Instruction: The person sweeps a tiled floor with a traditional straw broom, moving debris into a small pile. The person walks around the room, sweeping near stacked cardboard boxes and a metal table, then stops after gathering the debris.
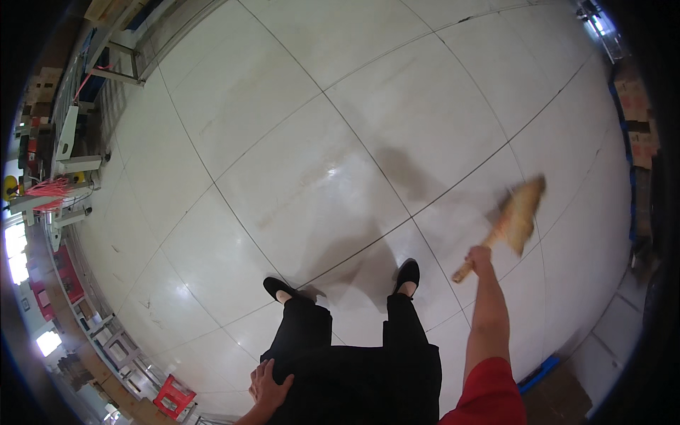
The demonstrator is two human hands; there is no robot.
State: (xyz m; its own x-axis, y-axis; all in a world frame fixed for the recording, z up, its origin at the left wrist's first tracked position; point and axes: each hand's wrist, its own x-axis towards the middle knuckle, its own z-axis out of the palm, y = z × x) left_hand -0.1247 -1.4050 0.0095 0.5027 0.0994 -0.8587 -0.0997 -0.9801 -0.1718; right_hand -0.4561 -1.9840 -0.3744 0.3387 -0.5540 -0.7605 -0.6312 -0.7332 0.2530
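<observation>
My right arm, in a red sleeve, reaches out to the right with my right hand (480, 259) closed round the short handle of a tan hand broom (521, 218). The broom's wide bristle end points away from me toward the upper right, over the tiled floor, and is smeared by motion. Whether the bristles touch the floor I cannot tell. Down at the lower edge, my left hand (268, 387) lies with its fingers spread on the black cloth over my left thigh, holding nothing.
Pale tiles with dark joints make up the floor (283, 163). My black shoes (406, 276) stand apart on it. Metal frames and benches (78, 163) line the left side, with a red stool (174, 397) at lower left. Cardboard boxes (634, 106) stand along the right.
</observation>
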